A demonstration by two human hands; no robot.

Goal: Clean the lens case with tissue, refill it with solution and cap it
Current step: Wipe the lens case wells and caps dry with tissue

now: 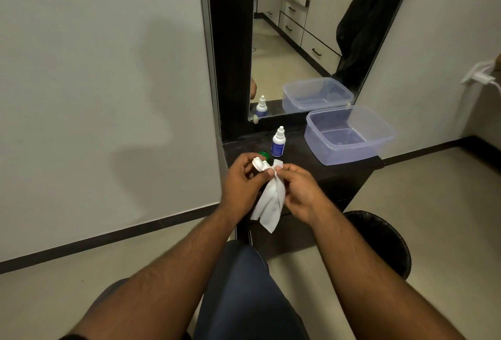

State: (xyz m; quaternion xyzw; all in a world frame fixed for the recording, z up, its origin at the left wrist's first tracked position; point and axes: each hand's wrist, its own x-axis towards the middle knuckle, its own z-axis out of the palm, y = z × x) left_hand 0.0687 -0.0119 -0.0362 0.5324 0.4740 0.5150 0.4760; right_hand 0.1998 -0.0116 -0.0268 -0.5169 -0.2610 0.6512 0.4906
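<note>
White lens case (258, 164), pinched in left hand (242, 186); right hand (297, 194) pinches tissue (271, 204). Risk: elbowing bottle (278, 142) at twelve o'clock.

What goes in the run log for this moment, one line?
step: wiping | left hand: holds lens case | right hand: pinches tissue | solution bottle: upright on cabinet | refill: not yet

Lens case (259, 164): white. Tissue (271, 201): plain white, unpatterned. Cap (263, 155) behind case: green. Solution bottle (278, 142): white body and nozzle, dark blue label with white print too small to read. Storage tub (349, 133): translucent, pale blue-lilac tint. Counter (352, 169): black. Mirror frame (214, 68): grey outside, black inside. Wall (95, 95): plain pale grey; skirting black. Floor (447, 204): beige. Bin (385, 242): black. Trousers (244, 299): dark blue.
</note>
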